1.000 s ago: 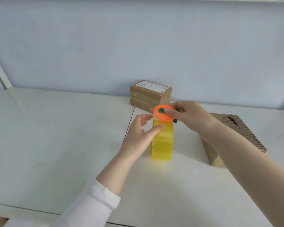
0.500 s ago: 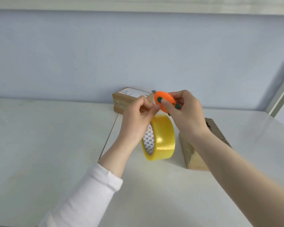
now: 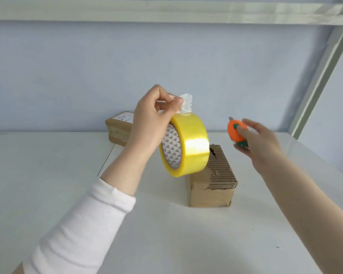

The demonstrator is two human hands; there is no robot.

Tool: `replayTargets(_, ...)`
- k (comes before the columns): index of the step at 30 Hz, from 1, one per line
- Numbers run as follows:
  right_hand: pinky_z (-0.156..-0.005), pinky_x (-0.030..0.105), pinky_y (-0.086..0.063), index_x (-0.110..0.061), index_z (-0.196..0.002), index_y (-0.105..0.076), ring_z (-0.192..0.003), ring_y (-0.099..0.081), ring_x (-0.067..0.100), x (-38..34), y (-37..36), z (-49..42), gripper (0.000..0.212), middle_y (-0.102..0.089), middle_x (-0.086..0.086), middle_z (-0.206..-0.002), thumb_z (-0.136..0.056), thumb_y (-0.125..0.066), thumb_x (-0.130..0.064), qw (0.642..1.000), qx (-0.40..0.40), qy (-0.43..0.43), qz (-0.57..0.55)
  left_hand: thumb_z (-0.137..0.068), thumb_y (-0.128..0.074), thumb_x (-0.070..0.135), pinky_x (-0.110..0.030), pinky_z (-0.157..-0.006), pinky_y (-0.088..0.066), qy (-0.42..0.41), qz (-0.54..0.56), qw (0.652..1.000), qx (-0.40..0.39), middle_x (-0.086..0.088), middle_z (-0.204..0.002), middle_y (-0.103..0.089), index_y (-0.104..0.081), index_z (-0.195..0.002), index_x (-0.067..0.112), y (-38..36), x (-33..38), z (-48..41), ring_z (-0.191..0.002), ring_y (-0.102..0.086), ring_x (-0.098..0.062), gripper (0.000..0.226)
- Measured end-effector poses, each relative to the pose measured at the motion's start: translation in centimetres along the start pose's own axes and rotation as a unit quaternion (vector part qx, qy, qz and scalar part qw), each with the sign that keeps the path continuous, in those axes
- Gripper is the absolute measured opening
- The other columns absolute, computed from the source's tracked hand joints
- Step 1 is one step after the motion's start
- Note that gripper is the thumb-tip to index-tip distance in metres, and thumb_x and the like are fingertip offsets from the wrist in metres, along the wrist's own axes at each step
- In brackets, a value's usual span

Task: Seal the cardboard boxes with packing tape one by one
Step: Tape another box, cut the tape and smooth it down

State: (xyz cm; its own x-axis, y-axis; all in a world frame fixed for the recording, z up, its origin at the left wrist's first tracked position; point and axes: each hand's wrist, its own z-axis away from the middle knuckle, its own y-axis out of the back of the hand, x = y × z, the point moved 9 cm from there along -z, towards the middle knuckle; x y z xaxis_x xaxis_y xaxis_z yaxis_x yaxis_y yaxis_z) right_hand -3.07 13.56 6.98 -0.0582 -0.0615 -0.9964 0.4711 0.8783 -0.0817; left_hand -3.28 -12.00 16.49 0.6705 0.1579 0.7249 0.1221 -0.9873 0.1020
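At centre left of the frame I saw a taped box point(image 3: 118, 125) at the back of the worktop point(image 3: 48, 175). Right of it, the left hand point(image 3: 149, 119) pinched the crumpled tape end point(image 3: 185, 102), and the yellow roll point(image 3: 188, 143) hung from it in the air. Below the roll and slightly right sat the ribbed-top box point(image 3: 212, 186), its long axis running away from me. Further right the right hand point(image 3: 259, 143), blurred, gripped the orange cutter point(image 3: 236, 133). I judged the left hand nearer that box, so the strip should come down along that axis.
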Motion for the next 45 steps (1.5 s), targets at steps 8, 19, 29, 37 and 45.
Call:
replayTargets(8, -0.087, 0.034, -0.042, -0.024, -0.112, -0.060, -0.107, -0.050, 0.028, 10.1, 4.6, -1.9, 0.022, -0.062, 0.008, -0.107, -0.091, -0.055, -0.028, 0.883, -0.081, 0.032, 0.461, -0.083, -0.064, 0.018, -0.013, -0.065, -0.047, -0.003, 0.045, 0.996, -0.073, 0.014, -0.065, -0.067, -0.052, -0.071, 0.024, -3.5, -0.1, -1.0, -0.070, -0.066, -0.004, 0.018)
replayTargets(19, -0.105, 0.024, -0.035, -0.039, -0.124, -0.053, -0.128, -0.037, 0.000, 4.1, -1.4, 5.0, 0.048, -0.036, -0.019, -0.140, -0.078, -0.060, -0.050, 0.828, -0.309, 0.309, 0.351, -0.089, -0.060, 0.015, -0.017, -0.064, -0.045, 0.017, 0.017, 1.000, -0.017, 0.017, -0.061, -0.061, -0.050, -0.073, 0.024, -3.9, -0.8, -2.4, -0.073, -0.064, -0.010, 0.022)
replayTargets(29, -0.094, 0.028, -0.047, -0.033, -0.106, -0.057, -0.106, -0.061, 0.008, -0.4, -3.3, 4.8, 0.029, -0.067, -0.008, -0.110, -0.081, -0.065, -0.046, 0.913, -0.301, 0.236, 0.144, -0.091, -0.057, 0.014, -0.035, -0.078, -0.048, 0.076, 0.018, 0.997, -0.004, 0.006, -0.068, -0.062, -0.045, -0.071, 0.022, -7.5, -3.3, -2.7, -0.074, -0.062, -0.017, 0.025)
replayTargets(37, -0.088, 0.027, -0.050, -0.027, -0.118, -0.054, -0.107, -0.061, 0.010, 2.2, -3.5, 3.9, 0.039, -0.066, -0.008, -0.114, -0.084, -0.058, -0.047, 0.923, -0.320, 0.163, 0.137, -0.084, -0.068, 0.019, -0.037, -0.081, -0.053, 0.290, 0.087, 0.952, -0.041, 0.000, -0.075, -0.064, -0.054, -0.091, 0.011, -9.0, -9.7, -2.3, -0.075, -0.061, -0.017, 0.018)
replayTargets(45, -0.078, 0.017, -0.052, -0.029, -0.098, -0.062, -0.090, -0.065, 0.001, 1.0, -3.0, 3.4, 0.031, -0.072, -0.017, -0.095, -0.075, -0.059, -0.050, 0.946, -0.245, 0.190, 0.092, -0.089, -0.063, 0.021, -0.021, -0.053, -0.054, 0.284, 0.081, 0.950, -0.103, 0.001, -0.068, -0.065, -0.060, -0.071, 0.013, -9.8, -10.3, -3.2, -0.063, -0.063, -0.008, 0.020)
